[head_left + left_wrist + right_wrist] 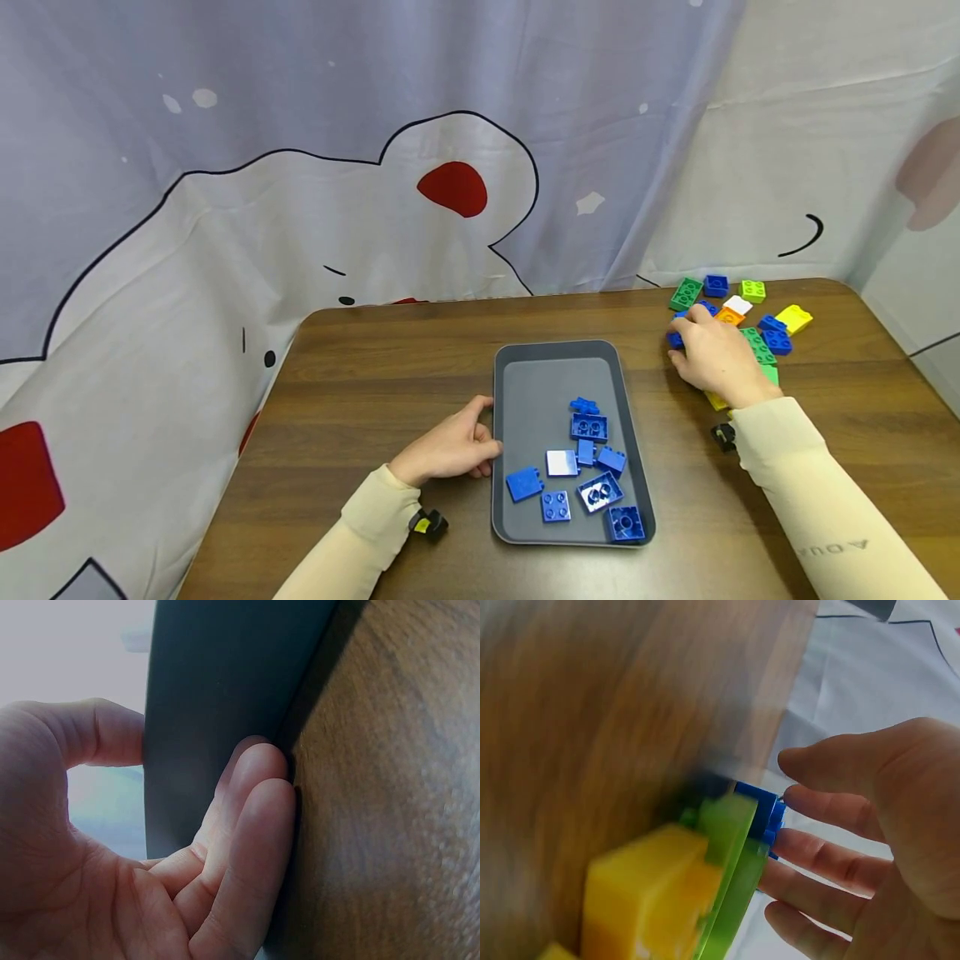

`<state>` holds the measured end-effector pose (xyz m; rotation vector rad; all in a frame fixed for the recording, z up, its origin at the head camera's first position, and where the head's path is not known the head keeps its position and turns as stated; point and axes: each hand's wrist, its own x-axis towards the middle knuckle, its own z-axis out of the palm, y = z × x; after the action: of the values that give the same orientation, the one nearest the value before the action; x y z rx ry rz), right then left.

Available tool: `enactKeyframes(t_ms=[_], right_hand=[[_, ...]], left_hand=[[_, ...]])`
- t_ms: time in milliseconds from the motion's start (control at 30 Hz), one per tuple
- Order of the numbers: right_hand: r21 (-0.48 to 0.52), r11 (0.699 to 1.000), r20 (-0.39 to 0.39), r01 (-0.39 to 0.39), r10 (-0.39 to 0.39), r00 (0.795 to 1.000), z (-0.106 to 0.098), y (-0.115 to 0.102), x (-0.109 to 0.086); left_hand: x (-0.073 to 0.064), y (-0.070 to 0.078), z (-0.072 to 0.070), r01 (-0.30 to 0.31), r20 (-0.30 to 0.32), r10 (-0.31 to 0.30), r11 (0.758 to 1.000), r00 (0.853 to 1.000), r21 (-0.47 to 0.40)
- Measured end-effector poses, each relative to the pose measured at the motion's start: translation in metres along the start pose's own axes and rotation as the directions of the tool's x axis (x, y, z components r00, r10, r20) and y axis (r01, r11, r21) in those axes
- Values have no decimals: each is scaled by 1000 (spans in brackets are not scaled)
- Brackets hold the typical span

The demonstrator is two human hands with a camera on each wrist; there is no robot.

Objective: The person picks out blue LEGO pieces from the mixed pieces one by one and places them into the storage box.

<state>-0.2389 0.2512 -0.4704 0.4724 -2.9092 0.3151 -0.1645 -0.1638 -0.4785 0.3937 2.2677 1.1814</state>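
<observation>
My left hand rests against the left side of a grey tray; in the left wrist view its thumb touches the rim and the other fingers lie along the outer wall. Inside the tray are several blue toy building bricks. At the far right of the table, my right hand hovers over a pile of mixed toy bricks. The right wrist view has its fingers spread beside a blue brick, nothing between thumb and fingers. A green brick and a yellow brick are close by.
Around the right hand lie a dark green brick, a lime brick, a white brick and a yellow brick. Behind the wooden table hangs a printed curtain, close to its back edge.
</observation>
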Motion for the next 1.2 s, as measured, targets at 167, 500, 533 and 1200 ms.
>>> enactKeyframes(t_ms=[167, 500, 533, 1200], right_hand=[[15, 999, -9, 32, -32, 999, 4, -13, -1], [64, 996, 71, 55, -60, 996, 3, -38, -9], [69, 996, 78, 53, -58, 995, 3, -39, -10], [64, 994, 16, 90, -92, 996, -28, -61, -24]], left_hand=[[0, 0, 0, 6, 1, -6, 1000, 1000, 1], [0, 0, 0, 11, -2, -11, 1000, 1000, 1], [0, 0, 1, 12, -2, -12, 1000, 1000, 1], [-1, 3, 0, 11, 3, -11, 1000, 1000, 15]])
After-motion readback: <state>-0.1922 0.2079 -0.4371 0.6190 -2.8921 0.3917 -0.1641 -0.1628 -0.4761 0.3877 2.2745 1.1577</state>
